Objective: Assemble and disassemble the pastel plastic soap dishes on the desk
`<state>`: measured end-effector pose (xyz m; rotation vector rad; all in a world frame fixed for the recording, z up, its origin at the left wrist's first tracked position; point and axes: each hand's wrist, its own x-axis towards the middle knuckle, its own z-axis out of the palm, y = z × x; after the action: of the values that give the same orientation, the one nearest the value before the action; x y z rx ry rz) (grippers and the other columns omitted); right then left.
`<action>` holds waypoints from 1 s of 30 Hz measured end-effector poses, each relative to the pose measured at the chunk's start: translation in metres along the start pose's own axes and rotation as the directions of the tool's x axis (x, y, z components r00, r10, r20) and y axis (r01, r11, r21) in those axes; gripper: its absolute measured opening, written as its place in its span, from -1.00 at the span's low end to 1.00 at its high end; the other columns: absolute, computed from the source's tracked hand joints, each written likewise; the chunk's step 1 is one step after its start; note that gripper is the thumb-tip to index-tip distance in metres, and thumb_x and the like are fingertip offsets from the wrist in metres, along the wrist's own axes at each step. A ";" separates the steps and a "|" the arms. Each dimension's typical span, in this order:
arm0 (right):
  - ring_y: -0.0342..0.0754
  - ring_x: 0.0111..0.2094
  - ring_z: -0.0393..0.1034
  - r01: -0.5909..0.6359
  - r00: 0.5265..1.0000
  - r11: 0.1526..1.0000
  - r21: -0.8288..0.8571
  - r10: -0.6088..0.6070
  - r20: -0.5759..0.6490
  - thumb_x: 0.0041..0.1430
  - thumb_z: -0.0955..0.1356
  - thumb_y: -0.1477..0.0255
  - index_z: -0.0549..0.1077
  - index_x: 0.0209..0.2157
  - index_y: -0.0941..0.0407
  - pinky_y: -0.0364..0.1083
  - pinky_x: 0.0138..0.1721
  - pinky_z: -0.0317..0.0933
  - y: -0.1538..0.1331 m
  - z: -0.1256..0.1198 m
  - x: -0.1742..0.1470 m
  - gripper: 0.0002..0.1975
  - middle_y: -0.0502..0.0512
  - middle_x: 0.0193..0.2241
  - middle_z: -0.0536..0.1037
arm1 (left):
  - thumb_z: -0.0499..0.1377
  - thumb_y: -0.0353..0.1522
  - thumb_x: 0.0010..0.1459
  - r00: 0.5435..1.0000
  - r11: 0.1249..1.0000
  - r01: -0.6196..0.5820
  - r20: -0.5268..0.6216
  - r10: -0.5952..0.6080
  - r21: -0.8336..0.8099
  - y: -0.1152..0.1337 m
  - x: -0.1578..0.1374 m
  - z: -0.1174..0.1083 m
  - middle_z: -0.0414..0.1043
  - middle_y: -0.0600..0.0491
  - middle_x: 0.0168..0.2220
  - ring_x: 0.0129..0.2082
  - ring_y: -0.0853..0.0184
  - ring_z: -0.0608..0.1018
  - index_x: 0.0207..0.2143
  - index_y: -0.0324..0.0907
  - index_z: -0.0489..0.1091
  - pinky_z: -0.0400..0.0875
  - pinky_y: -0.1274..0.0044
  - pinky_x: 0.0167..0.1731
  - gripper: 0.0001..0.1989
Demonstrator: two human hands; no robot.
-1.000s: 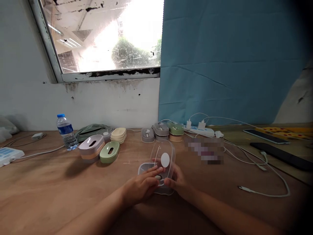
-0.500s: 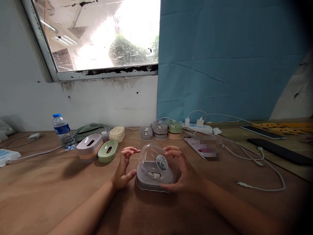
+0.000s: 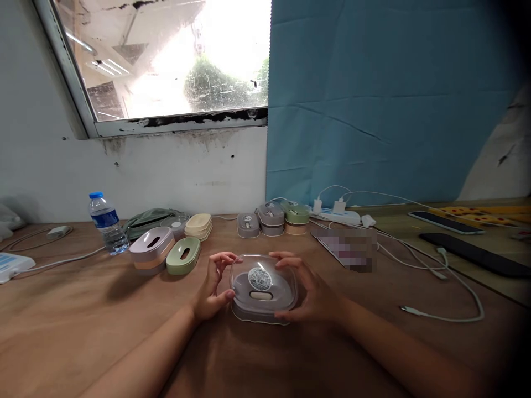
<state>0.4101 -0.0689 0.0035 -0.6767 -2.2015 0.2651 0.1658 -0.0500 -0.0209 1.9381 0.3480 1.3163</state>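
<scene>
One clear lid (image 3: 279, 276) is held from both ends over a grey oval box (image 3: 259, 319), near the front of the tabletop (image 3: 340, 359) and roughly central. A round, patterned sticker (image 3: 260, 279) is carried on the lid, and a pale elongated slot is seen through it. Whether the lid is fully seated cannot be told. Its left end is touched by the left hand (image 3: 213, 287), whose fingers are bent and bunched along the far edge, with the thumb set apart at the near side. Its right end is clasped by the right hand (image 3: 311, 287), the fingers parted and curved over the far edge, the thumb laid low at the front.

Beyond the left hand, a green slotted tray (image 3: 182, 268) is placed beside a lilac, orange and grey stack (image 3: 151, 251); behind these are set some nested cream trays (image 3: 199, 225) and a grey-green pouch (image 3: 151, 221). A water bottle (image 3: 107, 224) is stood farther left.

Straight ahead, closed grey boxes (image 3: 271, 219) are lined up with a green-topped box (image 3: 296, 214). To the right, a partly pixelated phone (image 3: 336, 251) is laid flat, and white cables (image 3: 456, 319) are strewn beyond it.
</scene>
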 end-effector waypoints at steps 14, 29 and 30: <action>0.11 0.03 0.11 -0.154 0.978 0.988 0.003 0.152 0.146 -0.27 0.42 0.29 0.04 -0.02 0.06 0.04 -0.01 0.07 0.004 0.003 -0.003 -0.25 0.21 0.00 0.18 | 0.07 -0.28 0.06 0.982 0.956 0.184 -0.005 -0.188 0.227 -0.009 -0.002 -0.006 0.13 -0.03 -0.18 -0.09 0.25 0.27 -0.12 -0.16 0.03 0.10 0.33 -0.02 -0.64; 0.06 -0.05 0.15 -0.214 0.936 0.976 0.039 0.194 0.293 -0.24 0.41 0.35 0.13 -0.06 0.08 0.00 -0.04 0.09 0.008 0.008 -0.001 -0.35 0.15 -0.07 0.21 | 0.05 -0.37 0.06 0.976 0.827 0.171 0.022 -0.216 0.535 0.002 0.005 -0.004 0.23 0.00 -0.23 -0.18 0.28 0.32 -0.20 -0.19 0.18 0.21 0.45 -0.13 -0.79; 0.07 -0.03 0.14 -0.207 0.935 0.978 0.041 0.185 0.302 -0.22 0.41 0.34 0.13 -0.06 0.07 0.01 -0.03 0.08 0.007 0.007 0.000 -0.36 0.15 -0.06 0.20 | 0.04 -0.37 0.07 0.975 0.832 0.166 0.036 -0.218 0.529 0.002 0.005 -0.004 0.23 0.00 -0.24 -0.19 0.29 0.32 -0.21 -0.19 0.19 0.21 0.45 -0.13 -0.80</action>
<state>0.4073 -0.0625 -0.0042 -0.8646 -2.3948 0.5803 0.1639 -0.0465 -0.0149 2.3261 0.9115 1.0581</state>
